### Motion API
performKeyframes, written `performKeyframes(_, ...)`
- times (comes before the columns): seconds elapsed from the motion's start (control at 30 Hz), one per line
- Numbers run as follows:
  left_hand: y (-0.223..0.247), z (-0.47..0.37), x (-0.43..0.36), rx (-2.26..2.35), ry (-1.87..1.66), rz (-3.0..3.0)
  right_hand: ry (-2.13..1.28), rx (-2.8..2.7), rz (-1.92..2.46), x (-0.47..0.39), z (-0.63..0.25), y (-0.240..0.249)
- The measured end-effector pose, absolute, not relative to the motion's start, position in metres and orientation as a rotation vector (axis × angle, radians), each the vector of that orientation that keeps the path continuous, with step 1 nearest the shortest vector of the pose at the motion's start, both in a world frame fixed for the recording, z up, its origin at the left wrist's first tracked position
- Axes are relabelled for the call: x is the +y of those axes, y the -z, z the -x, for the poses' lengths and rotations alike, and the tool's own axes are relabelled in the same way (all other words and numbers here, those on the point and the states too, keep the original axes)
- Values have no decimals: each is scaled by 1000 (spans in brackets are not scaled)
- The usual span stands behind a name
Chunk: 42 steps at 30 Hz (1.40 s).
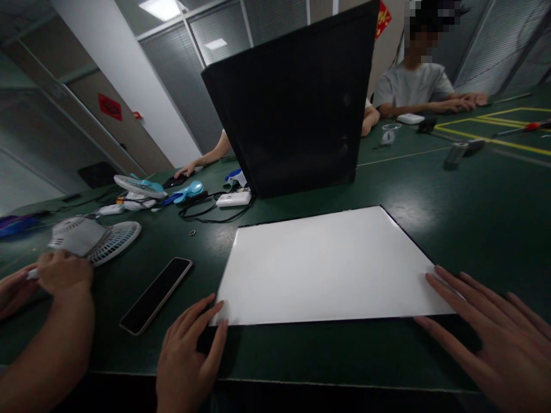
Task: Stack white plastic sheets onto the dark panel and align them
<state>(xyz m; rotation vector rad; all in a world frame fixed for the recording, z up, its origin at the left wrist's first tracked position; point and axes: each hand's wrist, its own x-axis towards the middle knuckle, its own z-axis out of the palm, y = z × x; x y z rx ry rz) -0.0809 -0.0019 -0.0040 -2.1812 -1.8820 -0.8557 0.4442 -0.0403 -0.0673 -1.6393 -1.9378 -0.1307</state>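
White sheet (327, 267) flat between left hand (187, 355), right hand (495, 332).

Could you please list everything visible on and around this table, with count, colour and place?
white board: one, white, flat on the table's near middle
black panel: one, black, upright behind the board
phone: one, black, left of the board
desk fan: one, white, far left, held by a co-worker's hands
power bank: one, white, with black cable, by the panel
blue fans: some, blue-white, left rear
seated person: one, grey shirt, far right
table: one, dark green
left hand: at the board's near-left corner
right hand: on the board's near-right corner
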Motion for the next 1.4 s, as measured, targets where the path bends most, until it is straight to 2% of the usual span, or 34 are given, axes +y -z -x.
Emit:
performKeyframes(0.1,4,81,-1,-1906,838,2173,267,-1980,1787,-44,-435,57)
performKeyframes(0.23,3,81,-1,-1919,768,2185,246,-2028,1793,-48,-428,45)
performKeyframes(0.5,6,81,2,-1867,759,2159,373,-1981,1840,-40,-439,67)
performKeyframes(0.67,5,79,0,-1918,815,2148,392,-2010,1809,-42,-442,64)
performKeyframes(0.77,6,78,0,-1903,846,2124,337,-2004,1765,-41,-436,62)
performKeyframes(0.9,7,80,2,-1869,857,2113,83,-2117,1592,-39,-404,55)
performKeyframes(1.07,8,80,2,-1815,849,2118,-29,-2149,1642,-37,-366,46)
performKeyframes(1.4,12,83,-1,-1846,783,2206,378,-2002,1855,-44,-436,55)
